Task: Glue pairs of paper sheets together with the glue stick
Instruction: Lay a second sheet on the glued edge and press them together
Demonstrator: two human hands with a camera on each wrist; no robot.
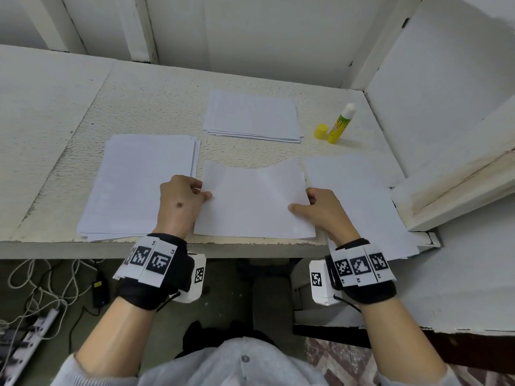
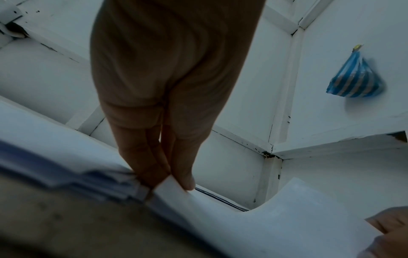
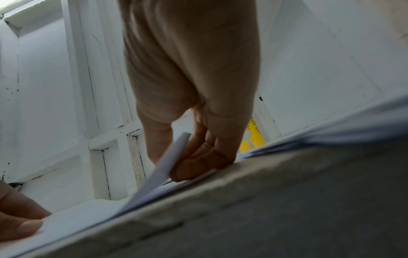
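Here, left hand [image 1: 178, 199], right hand [image 1: 324, 208], pinching sagging sheet [image 1: 253, 201]

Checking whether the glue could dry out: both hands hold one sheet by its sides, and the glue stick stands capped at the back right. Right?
Not quite. The glue stick stands uncapped; its yellow cap sits beside it, as the head view shows. Both the left hand and right hand do hold the sheet by its sides.

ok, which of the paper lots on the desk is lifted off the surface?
The middle sheet, pinched at its sides by the left hand and right hand, far edge curling up. The other three piles lie flat.
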